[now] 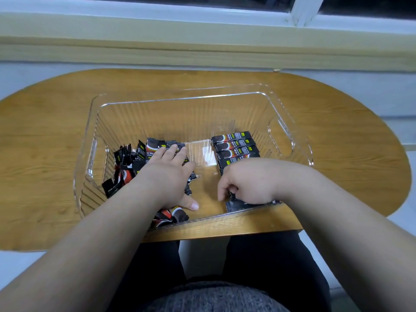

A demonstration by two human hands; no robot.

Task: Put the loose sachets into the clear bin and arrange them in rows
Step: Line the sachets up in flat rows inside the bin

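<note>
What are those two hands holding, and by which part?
The right hand pinches a black sachet by its left end. The left hand lies flat on the loose sachets, gripping nothing.

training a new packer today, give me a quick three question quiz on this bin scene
1. True or false: the neat row of sachets lies at the right side of the clear bin.
2. Which hand pinches a sachet? A. left hand B. right hand C. neither
3. Fill in: the loose pile of sachets under the left hand lies at the bin's ___ side.
Key: 1 true; 2 B; 3 left.
</note>
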